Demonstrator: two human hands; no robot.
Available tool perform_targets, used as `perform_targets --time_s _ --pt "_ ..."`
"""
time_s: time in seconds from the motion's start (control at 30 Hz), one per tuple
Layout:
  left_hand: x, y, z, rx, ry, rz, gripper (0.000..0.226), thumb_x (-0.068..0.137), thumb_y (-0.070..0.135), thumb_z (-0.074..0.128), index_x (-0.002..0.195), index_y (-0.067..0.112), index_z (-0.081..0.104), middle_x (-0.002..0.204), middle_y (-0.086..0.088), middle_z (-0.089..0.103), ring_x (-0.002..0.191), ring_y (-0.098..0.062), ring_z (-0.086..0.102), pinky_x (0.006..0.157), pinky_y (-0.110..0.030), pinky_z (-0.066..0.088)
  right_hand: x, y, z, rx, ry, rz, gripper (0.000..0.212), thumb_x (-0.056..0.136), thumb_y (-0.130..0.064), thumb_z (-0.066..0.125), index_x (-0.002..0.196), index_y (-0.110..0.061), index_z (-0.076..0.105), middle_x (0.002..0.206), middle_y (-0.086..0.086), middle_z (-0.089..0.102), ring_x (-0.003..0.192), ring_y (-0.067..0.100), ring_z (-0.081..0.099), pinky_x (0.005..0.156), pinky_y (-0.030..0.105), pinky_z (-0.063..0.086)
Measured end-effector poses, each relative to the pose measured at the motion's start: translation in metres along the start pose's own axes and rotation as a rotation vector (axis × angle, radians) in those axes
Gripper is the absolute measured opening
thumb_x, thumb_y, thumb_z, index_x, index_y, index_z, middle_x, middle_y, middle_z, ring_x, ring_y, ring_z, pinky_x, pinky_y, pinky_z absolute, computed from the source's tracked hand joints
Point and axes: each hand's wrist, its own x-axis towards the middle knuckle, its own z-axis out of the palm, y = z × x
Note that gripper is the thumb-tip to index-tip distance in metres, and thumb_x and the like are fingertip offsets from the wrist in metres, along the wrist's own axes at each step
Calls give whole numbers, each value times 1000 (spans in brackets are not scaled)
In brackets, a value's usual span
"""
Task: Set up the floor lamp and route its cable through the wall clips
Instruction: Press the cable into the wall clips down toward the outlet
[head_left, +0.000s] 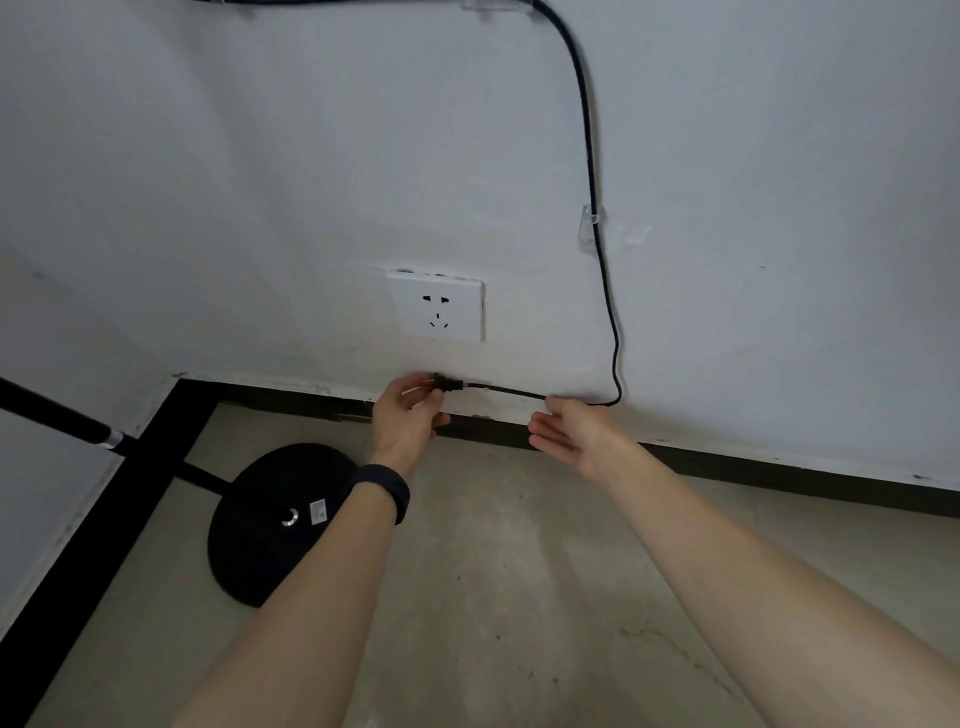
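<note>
Cable (592, 171) drops black down the white wall (260, 156), passing through a clear clip (589, 226) on the right and another clear clip (491, 8) at the top edge, then curls low near the dark skirting and runs left toward the hands. Its plug (448, 384) sits at the fingers of the left hand (408, 415), pinched between thumb and fingertips, just below the white socket (436, 309) and not in it. The right hand (571, 431) is to the right, palm up, fingers loosely spread; the cable goes over its far edge, and whether it touches them I can't tell. Near left on the concrete floor (519, 571) stands the lamp's round black base (260, 530), its black pole (57, 415) leaning off to the left. A dark band (382, 491) wraps the left wrist.
</note>
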Motion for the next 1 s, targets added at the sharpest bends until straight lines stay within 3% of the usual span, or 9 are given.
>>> perform_targets --time_s 0.13,0.27,0.43,0.63,0.73,0.87,1.0 --pt "1 -4 6 41 46 42 27 94 2 64 120 7 61 116 -17 70 66 -21 68 49 -13 49 4 4 14 75 -50 16 13 98 -14 62 107 -5 62 88 12 71 72 17 70 45 27 59" --pt "3 -10 7 38 34 117 24 92 -1 66 111 13 61 115 -24 68 95 -39 70 53 -12 51 6 9 25 165 -39 13 11 97 -8 60 106 -2 62 86 11 70 71 18 69 45 27 60" --pt "1 -2 11 -122 39 -1 28 88 2 69 103 23 60 107 -16 71 71 -23 68 53 -21 51 3 12 31 269 24 58 5 95 -7 58 92 -5 61 80 10 68 65 20 66 43 32 60" --pt "1 2 23 -276 105 -188 45 85 33 77 120 22 49 108 -5 68 82 -20 71 66 -30 55 0 18 43 397 104 20 4 93 -8 59 92 -4 60 78 10 64 61 19 63 54 34 62" --pt "2 2 22 -304 109 -198 33 87 28 77 113 17 60 107 -6 69 77 -16 67 63 -26 54 -1 19 46 402 136 -39 7 94 -8 58 97 -3 61 77 10 63 63 19 63 53 32 62" --pt "0 0 20 -386 155 -194 38 86 16 78 120 9 63 94 -4 71 70 -13 68 62 -22 54 -3 13 39 305 40 0 19 95 -16 59 107 -1 63 87 11 68 70 21 69 50 31 61" --pt "1 -4 14 -259 128 -130 31 85 24 79 112 16 65 105 -5 74 74 -14 70 59 -23 53 -1 7 29 129 -73 62 24 96 -19 59 111 0 61 85 13 71 69 20 70 46 29 60"
